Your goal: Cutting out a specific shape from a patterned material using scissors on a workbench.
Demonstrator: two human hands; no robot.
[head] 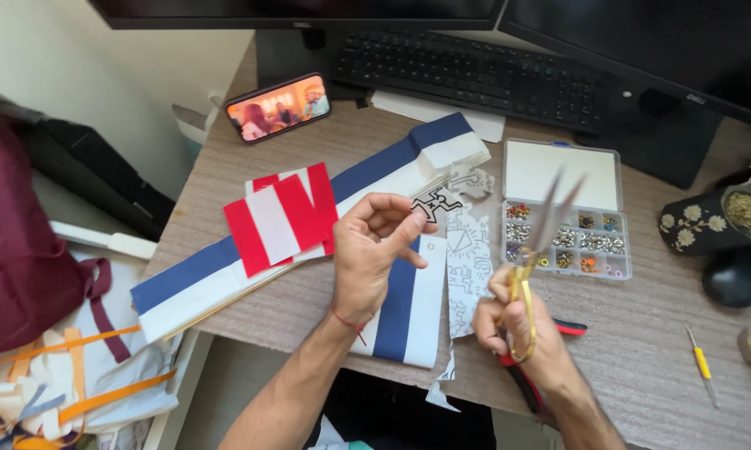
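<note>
Gold-handled metal scissors [535,258] sit in the right hand [521,321], fingers through the loops and closed on them; the thin blades point up toward 1 o'clock, parted and smeared by motion blur, so their edges are hard to make out. At 10 o'clock from that hand, the left hand [374,254] pinches a small black-and-white patterned paper cutout [436,202] between thumb and curled fingers; a thin red thread circles its wrist. Between the hands lies a white paper sheet printed with black line drawings [469,267], its edges ragged; under the left hand lies a smooth blue-and-white striped paper strip [415,308]. At 9 o'clock from it rest flat red-and-white striped rectangles [279,218] atop a long blue-and-white folded band [225,271]. At 12 o'clock from the right hand stands a clear plastic compartment box of small metal and coloured beads [565,242], lid open. Red-and-black handled pliers [558,329] lie partly hidden beneath the right wrist; a yellow-handled thin tool [703,367] lies at 3 o'clock on the grainy grey-brown wooden desk [642,333].
</note>
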